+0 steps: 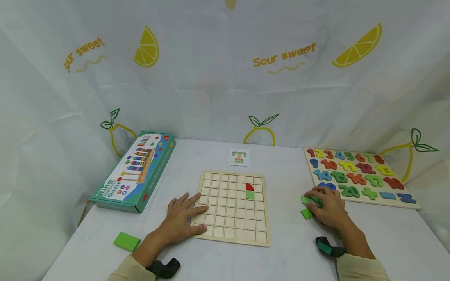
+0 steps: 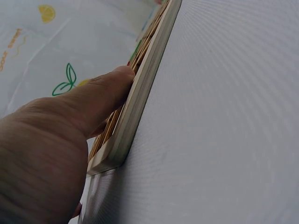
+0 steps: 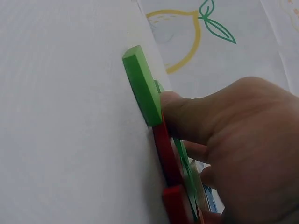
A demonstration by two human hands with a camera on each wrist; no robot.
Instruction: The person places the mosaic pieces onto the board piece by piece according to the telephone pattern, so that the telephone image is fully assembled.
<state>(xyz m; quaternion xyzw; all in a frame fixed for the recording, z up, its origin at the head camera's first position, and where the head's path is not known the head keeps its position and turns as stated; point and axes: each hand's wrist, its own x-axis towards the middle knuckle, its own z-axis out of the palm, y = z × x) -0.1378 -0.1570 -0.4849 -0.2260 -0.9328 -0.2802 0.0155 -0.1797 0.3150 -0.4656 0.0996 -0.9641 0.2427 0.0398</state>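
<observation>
A wooden grid board (image 1: 225, 241) lies on the table, with a red quarter-round tile (image 1: 249, 187) and a green square tile (image 1: 250, 195) in adjoining cells. My left hand (image 1: 181, 218) rests on the board's left edge, fingers spread; its thumb (image 2: 105, 91) lies on the rim in the left wrist view. My right hand (image 1: 328, 207) is bent over a small pile of tiles at the right. Its thumb and fingers are around a dark green tile (image 1: 317, 201); whether they pinch it is hidden. Beside them lie a light green tile (image 1: 306, 214) and red tiles (image 3: 167, 156).
A pattern card (image 1: 239, 157) lies behind the board. At the left are a ring game box (image 1: 154, 177) and a green block (image 1: 127, 241). A number puzzle board (image 1: 404, 203) stands close behind the right hand. A white printed curtain (image 1: 218, 105) hangs behind the table.
</observation>
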